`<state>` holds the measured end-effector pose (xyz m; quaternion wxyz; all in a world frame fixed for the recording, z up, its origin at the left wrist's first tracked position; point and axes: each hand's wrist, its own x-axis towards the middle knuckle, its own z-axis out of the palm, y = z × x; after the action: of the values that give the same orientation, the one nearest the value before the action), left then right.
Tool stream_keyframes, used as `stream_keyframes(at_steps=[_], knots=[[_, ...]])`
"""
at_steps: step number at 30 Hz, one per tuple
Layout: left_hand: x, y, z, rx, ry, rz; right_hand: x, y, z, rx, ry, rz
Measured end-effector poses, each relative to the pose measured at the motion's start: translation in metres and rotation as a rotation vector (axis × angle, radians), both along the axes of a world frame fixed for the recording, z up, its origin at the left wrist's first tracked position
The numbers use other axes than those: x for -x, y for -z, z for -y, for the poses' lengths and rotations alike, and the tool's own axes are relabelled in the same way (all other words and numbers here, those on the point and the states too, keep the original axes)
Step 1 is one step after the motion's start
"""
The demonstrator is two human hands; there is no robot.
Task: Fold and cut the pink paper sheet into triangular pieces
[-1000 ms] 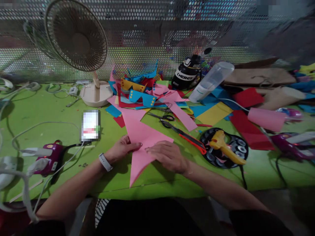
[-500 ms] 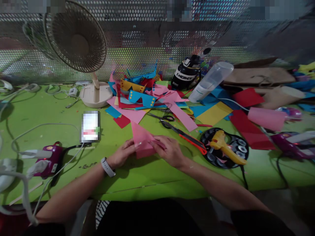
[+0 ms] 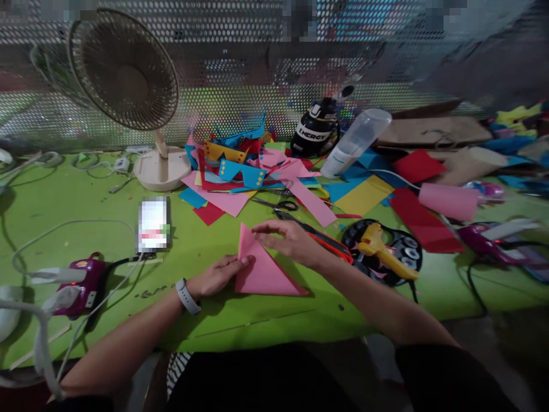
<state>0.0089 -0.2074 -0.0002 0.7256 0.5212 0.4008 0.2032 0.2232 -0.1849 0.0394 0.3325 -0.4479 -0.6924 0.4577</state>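
Head view: folded pink sheet (image 3: pixel 262 274) near the front edge of the table (image 3: pixel 107 200)

My left hand (image 3: pixel 218 273) pinches its left side; my right hand (image 3: pixel 289 243) curves loosely at its peak, grip indeterminable. Beyond lie scissors (image 3: pixel 286 205) and blue paper glasses (image 3: pixel 243 173); rightward, an orange-edged tool (image 3: pixel 333 244), then a yellow glue gun (image 3: pixel 374 242) on a black tray (image 3: pixel 394 233).

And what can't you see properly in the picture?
All in the head view:
- Left hand: some fingertips, hidden by the pink paper.
- Inside of the fold: hidden by the paper's top layer.
- Phone screen: its words, blurred into squares.
- White thing: cut off by the left edge.
- Shapes behind the metal mesh: too dim and blurry.
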Motion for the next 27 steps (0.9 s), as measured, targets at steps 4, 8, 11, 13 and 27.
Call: stream_keyframes(at_steps=[4,8,11,13,27], knots=[[-0.001,-0.002,0.0,0.016,-0.013,-0.02,0.018,0.005,-0.007,0.18,-0.095,-0.119],[-0.005,-0.002,0.001,0.025,-0.068,0.1,0.028,0.011,-0.01,0.195,0.001,-0.211],[-0.008,-0.001,0.002,0.005,-0.048,0.116,0.03,0.011,-0.012,0.189,0.065,-0.274],[-0.009,0.0,0.002,-0.02,-0.038,0.092,0.03,0.011,-0.012,0.186,0.095,-0.328],[-0.008,-0.002,0.002,-0.006,0.013,0.065,0.023,0.012,-0.024,0.089,0.245,-0.513]])
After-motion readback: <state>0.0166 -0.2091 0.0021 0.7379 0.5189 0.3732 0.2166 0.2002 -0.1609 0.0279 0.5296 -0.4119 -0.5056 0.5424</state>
